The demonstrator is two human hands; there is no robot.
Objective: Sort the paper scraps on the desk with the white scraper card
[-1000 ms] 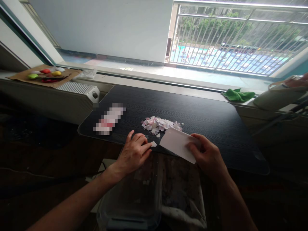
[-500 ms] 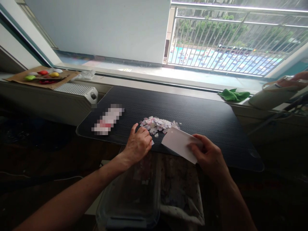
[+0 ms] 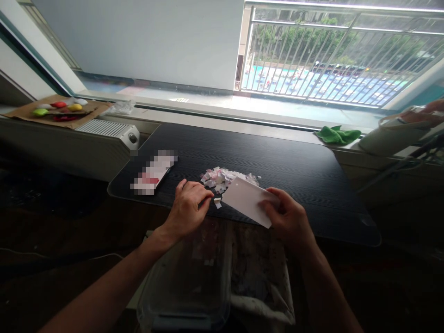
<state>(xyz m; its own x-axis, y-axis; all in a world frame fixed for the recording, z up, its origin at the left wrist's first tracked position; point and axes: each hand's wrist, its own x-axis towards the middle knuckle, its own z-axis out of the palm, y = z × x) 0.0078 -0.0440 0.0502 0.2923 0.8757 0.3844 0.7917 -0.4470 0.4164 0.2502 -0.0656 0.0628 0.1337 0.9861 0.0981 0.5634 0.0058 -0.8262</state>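
Note:
My right hand [image 3: 289, 215] is closed on a white card [image 3: 247, 199] with a small hole near its far corner. The card slants over the near side of a pile of small cut paper pieces [image 3: 222, 178] on a dark table [image 3: 291, 162]. Just left of the card is my left hand [image 3: 189, 206], its fingers curled and thumb and forefinger drawn together. Whether anything sits between those fingertips is hidden. One loose paper piece [image 3: 218, 202] lies between the left fingertips and the card.
A blurred-out pale object with a red patch [image 3: 150, 178] lies on the table's left. Below the near edge are a clear plastic box [image 3: 183, 310] and a lined bin [image 3: 263, 303]. A green cloth [image 3: 336, 135] and a bucket-like container [image 3: 391, 138] are on the sill; a radiator [image 3: 107, 132] stands left.
My right hand has moved the card left and slightly away from me. My left hand has shifted a little left, and its thumb and forefinger now point toward the card.

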